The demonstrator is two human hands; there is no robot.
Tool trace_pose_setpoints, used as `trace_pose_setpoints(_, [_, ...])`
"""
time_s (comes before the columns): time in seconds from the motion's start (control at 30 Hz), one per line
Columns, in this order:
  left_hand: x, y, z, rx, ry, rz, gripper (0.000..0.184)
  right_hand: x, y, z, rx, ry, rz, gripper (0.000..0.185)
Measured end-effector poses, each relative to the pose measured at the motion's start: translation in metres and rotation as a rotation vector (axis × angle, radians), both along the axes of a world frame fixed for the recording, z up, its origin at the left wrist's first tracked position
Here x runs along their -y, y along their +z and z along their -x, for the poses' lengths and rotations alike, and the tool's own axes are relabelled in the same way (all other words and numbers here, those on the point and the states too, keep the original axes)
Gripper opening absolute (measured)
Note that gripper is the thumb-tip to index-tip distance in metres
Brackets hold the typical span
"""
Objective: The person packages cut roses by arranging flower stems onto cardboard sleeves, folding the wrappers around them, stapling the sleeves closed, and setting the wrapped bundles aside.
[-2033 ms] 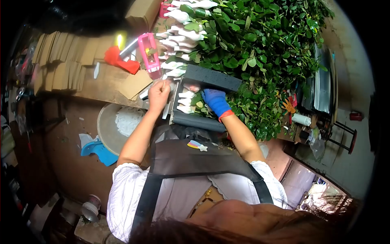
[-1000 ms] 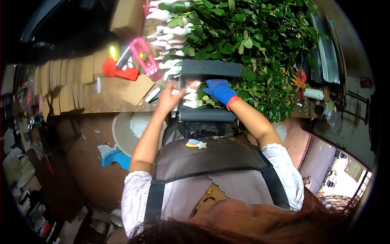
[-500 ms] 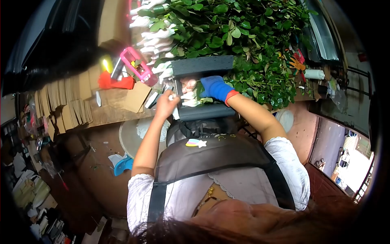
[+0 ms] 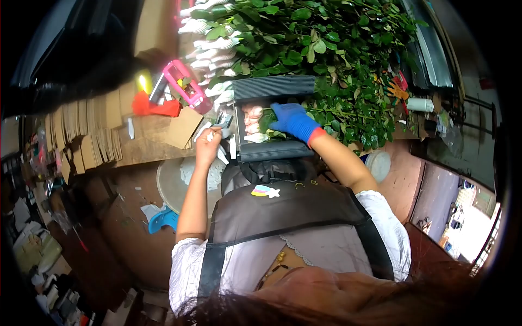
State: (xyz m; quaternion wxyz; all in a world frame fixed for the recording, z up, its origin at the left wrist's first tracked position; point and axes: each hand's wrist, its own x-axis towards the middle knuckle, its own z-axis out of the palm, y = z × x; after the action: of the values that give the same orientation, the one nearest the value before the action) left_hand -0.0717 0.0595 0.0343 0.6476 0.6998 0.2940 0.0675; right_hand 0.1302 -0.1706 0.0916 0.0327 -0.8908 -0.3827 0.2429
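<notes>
Bare and closed, my left hand (image 4: 207, 144) is left of the black ridged holder (image 4: 274, 87), above the table edge. Whitish sleeve-like pieces (image 4: 222, 155) are around it; whether it grips one I cannot make out. A small dark tool (image 4: 224, 120) lies just beyond its fingertips. My right hand (image 4: 294, 123), in a blue glove with a red cuff, is wrapped around stems inside the holder. Pale pink roses (image 4: 253, 117) are at the holder's left end, one wrapped in a white net sleeve (image 4: 255, 138). The stems under the glove are mostly hidden.
A thick heap of leafy rose stems (image 4: 304, 43) covers the table's back, with white-sleeved heads (image 4: 215, 57) at its left. A pink tape dispenser (image 4: 186, 84), red cloth (image 4: 155, 107) and cardboard pieces (image 4: 89, 130) lie left. A round bin (image 4: 169, 185) stands below the table edge.
My left hand has moved left and slightly down, away from the holder, and its fingers have closed more. My gloved right hand stays over the stems, turned slightly.
</notes>
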Motion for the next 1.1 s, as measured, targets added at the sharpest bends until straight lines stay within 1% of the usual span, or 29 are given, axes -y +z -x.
trace_pose_setpoints(0.03, [-0.004, -0.005, 0.007, 0.053, -0.02, -0.103, 0.014, 0.001, 0.017, 0.004, 0.004, -0.009, -0.035, 0.051])
trace_pose_setpoints(0.07, [-0.007, 0.001, 0.013, -0.102, -0.107, -0.055, 0.014, 0.002, 0.034, 0.009, 0.007, -0.019, -0.073, 0.051])
trace_pose_setpoints(0.1, [-0.005, 0.009, 0.009, -0.32, -0.201, -0.181, 0.024, 0.001, 0.041, 0.012, 0.01, -0.034, -0.112, 0.052])
trace_pose_setpoints(0.13, [0.006, 0.008, 0.003, -0.277, -0.218, -0.282, 0.031, 0.0, 0.034, 0.014, -0.083, 0.012, -0.208, 0.044])
trace_pose_setpoints(0.17, [0.019, 0.006, -0.005, -0.23, -0.238, -0.383, 0.038, -0.002, 0.028, 0.015, -0.136, 0.119, -0.092, 0.042])
trace_pose_setpoints(0.23, [0.031, 0.01, -0.025, -0.241, -0.405, -0.334, 0.049, -0.011, 0.023, 0.018, -0.235, 0.325, 0.15, 0.038])
trace_pose_setpoints(0.27, [0.031, 0.015, -0.034, -0.305, -0.571, -0.321, 0.05, -0.017, 0.022, 0.021, -0.192, 0.398, 0.273, 0.031])
trace_pose_setpoints(0.37, [0.033, -0.005, -0.037, -0.287, -0.6, -0.165, 0.04, -0.02, -0.001, 0.027, -0.097, 0.409, 0.279, 0.033])
trace_pose_setpoints(0.4, [0.036, 0.004, -0.036, -0.25, -0.545, -0.072, 0.038, -0.022, -0.009, 0.03, -0.059, 0.424, 0.309, 0.026])
trace_pose_setpoints(0.47, [0.046, -0.01, -0.026, -0.224, -0.409, 0.042, 0.035, -0.019, -0.022, 0.033, -0.019, 0.452, 0.274, 0.022])
trace_pose_setpoints(0.5, [0.05, -0.011, -0.024, -0.208, -0.34, 0.099, 0.034, -0.021, -0.019, 0.033, 0.003, 0.465, 0.257, 0.02])
trace_pose_setpoints(0.53, [0.055, -0.012, -0.021, -0.199, -0.273, 0.127, 0.031, -0.023, -0.017, 0.032, 0.009, 0.499, 0.277, 0.02])
trace_pose_setpoints(0.63, [0.065, -0.01, -0.014, -0.137, -0.001, 0.136, 0.032, -0.025, -0.009, 0.031, 0.024, 0.572, 0.303, 0.019])
trace_pose_setpoints(0.67, [0.066, -0.007, -0.008, -0.05, 0.29, 0.265, 0.028, -0.024, -0.01, 0.031, 0.032, 0.573, 0.284, 0.018])
trace_pose_setpoints(0.7, [0.048, -0.017, 0.009, -0.021, 0.355, 0.256, 0.024, -0.023, -0.013, 0.033, 0.035, 0.571, 0.266, 0.018])
trace_pose_setpoints(0.73, [0.033, 0.014, 0.023, -0.085, 0.367, 0.188, 0.026, -0.02, -0.019, 0.035, 0.057, 0.573, 0.26, 0.017])
trace_pose_setpoints(0.77, [0.01, 0.02, 0.049, -0.152, 0.177, 0.074, 0.026, -0.017, -0.026, 0.036, 0.079, 0.581, 0.254, 0.017])
trace_pose_setpoints(0.8, [-0.006, 0.033, 0.072, -0.315, -0.021, -0.114, 0.027, -0.018, -0.031, 0.036, 0.103, 0.594, 0.243, 0.016])
trace_pose_setpoints(0.83, [-0.018, 0.027, 0.098, -0.503, -0.196, -0.265, 0.028, -0.023, -0.031, 0.036, 0.086, 0.646, 0.291, 0.018])
trace_pose_setpoints(0.9, [-0.016, 0.036, 0.129, -0.667, -0.422, -0.944, 0.031, -0.037, -0.027, 0.037, 0.055, 0.741, 0.384, 0.023])
trace_pose_setpoints(1.0, [-0.008, 0.032, 0.103, -0.461, -0.412, -0.786, 0.03, -0.052, -0.033, 0.036, -0.036, 0.866, 0.533, 0.024])
trace_pose_setpoints(1.03, [0.0, 0.025, 0.08, -0.327, -0.265, -0.423, 0.029, -0.056, -0.027, 0.038, -0.096, 0.853, 0.631, 0.032])
trace_pose_setpoints(1.07, [0.009, 0.031, 0.052, -0.236, -0.224, -0.201, 0.03, -0.065, -0.01, 0.039, -0.155, 0.837, 0.728, 0.044])
trace_pose_setpoints(1.1, [0.018, 0.005, 0.029, -0.068, -0.201, -0.086, 0.039, -0.077, 0.013, 0.04, -0.215, 0.817, 0.824, 0.058])
